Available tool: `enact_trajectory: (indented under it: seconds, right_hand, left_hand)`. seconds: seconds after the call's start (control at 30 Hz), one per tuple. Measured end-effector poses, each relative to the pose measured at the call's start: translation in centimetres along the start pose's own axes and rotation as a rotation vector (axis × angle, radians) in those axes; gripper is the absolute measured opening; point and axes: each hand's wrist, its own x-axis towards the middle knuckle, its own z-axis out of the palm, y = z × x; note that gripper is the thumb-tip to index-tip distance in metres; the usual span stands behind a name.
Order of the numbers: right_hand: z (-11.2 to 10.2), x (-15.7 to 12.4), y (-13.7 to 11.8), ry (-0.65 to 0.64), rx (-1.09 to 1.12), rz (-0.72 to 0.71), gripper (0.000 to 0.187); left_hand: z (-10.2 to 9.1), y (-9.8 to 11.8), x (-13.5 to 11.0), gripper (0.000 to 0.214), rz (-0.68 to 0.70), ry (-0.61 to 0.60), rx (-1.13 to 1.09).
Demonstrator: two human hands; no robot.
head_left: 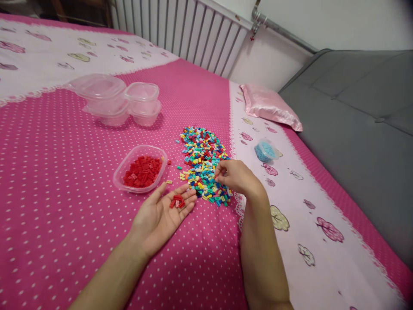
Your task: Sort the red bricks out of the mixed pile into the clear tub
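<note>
A heap of small mixed-colour bricks point(204, 161) lies on the pink dotted bedspread point(58, 181). My left hand point(161, 215) rests palm up beside it, fingers apart, with a few red bricks point(177, 201) lying on the fingers. My right hand point(234, 175) is over the near right side of the heap, its fingertips pinched together at the bricks; what they hold is too small to make out. A clear plastic tub point(120, 171) with red bricks point(142, 171) in it stands just beyond my left hand.
Stacked empty clear tubs with lids point(118, 100) stand further back on the left. A small clear bag of blue bricks point(265, 151) lies right of the heap. A pink satin pillow point(269, 105), a grey headboard point(358, 129) and a white radiator point(193, 32) border the bed.
</note>
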Motion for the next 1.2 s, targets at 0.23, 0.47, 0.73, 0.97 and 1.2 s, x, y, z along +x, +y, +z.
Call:
enact_trajectory:
  seconds: [0.23, 0.47, 0.73, 0.97, 1.2]
  right_hand:
    - [-0.1, -0.1, 0.1, 0.026, 0.067, -0.046, 0.01]
    - [-0.1, -0.1, 0.2, -0.015, 0.181, -0.086, 0.014]
    - [-0.1, -0.1, 0.1, -0.025, 0.213, -0.114, 0.008]
    - [-0.6, -1.3, -2.0, -0.121, 0.358, -0.38, 0.007]
    - [-0.7, -2.1, -3.3, -0.067, 0.344, -0.444, 0.019]
  left_hand:
    - [0.0, 0.0, 0.2, 0.039, 0.008, 0.007, -0.014]
    - [0.1, -0.1, 0.0, 0.039, 0.004, 0.006, -0.011]
    - [-0.2, -0.1, 0.0, 0.04, 0.004, 0.0, -0.01]
    - [-0.3, -0.1, 0.1, 0.039, -0.001, -0.011, -0.015]
    - [-0.2, -0.1, 0.0, 0.038, -0.009, -0.017, -0.04]
